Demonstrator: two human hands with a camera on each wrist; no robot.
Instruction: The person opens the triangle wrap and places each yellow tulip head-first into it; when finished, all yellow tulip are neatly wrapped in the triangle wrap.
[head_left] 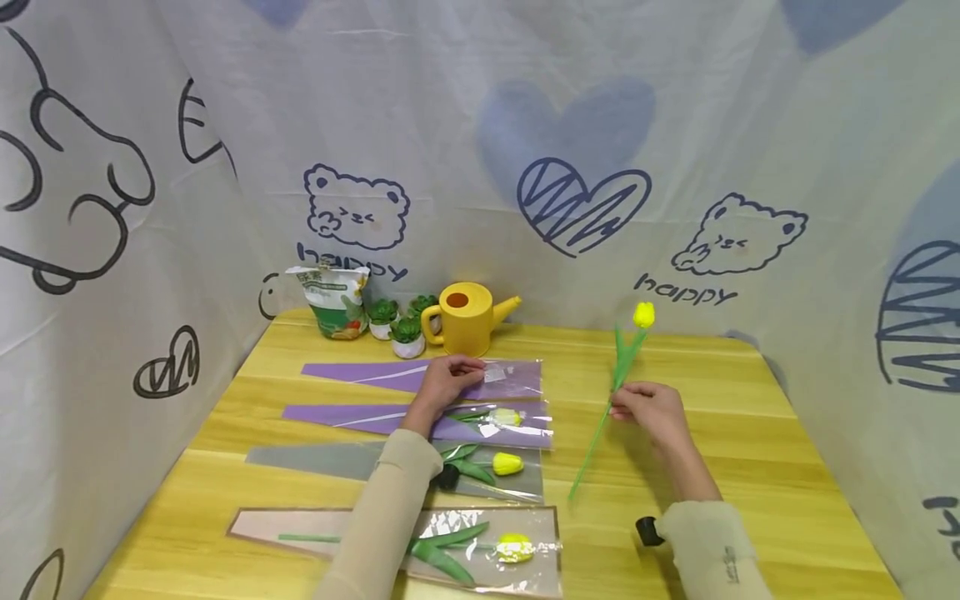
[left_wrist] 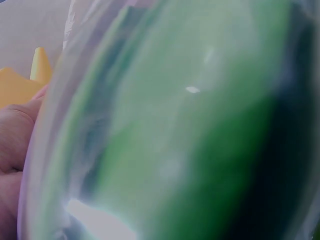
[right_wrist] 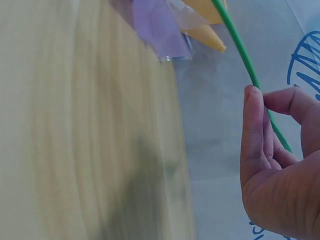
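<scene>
My right hand (head_left: 651, 408) pinches the green stem (right_wrist: 245, 55) of a yellow artificial tulip (head_left: 643, 315) between thumb and fingertips. The tulip is held at a slant over the right part of the table, bloom up. My left hand (head_left: 448, 382) is at the farthest purple flower sleeve (head_left: 375, 373), pinching it near its clear right end. Nearer lie another purple sleeve (head_left: 330, 414), a grey sleeve (head_left: 300, 456) and a pale brown-edged sleeve (head_left: 262, 523), each with a yellow tulip inside. Blurred plastic and green leaves fill most of the left wrist view.
A yellow watering can (head_left: 467, 321), small potted succulents (head_left: 407, 335) and a green-and-white bag (head_left: 337, 304) stand along the back of the wooden table (head_left: 720, 433). Behind them hangs a printed white curtain (head_left: 450, 100).
</scene>
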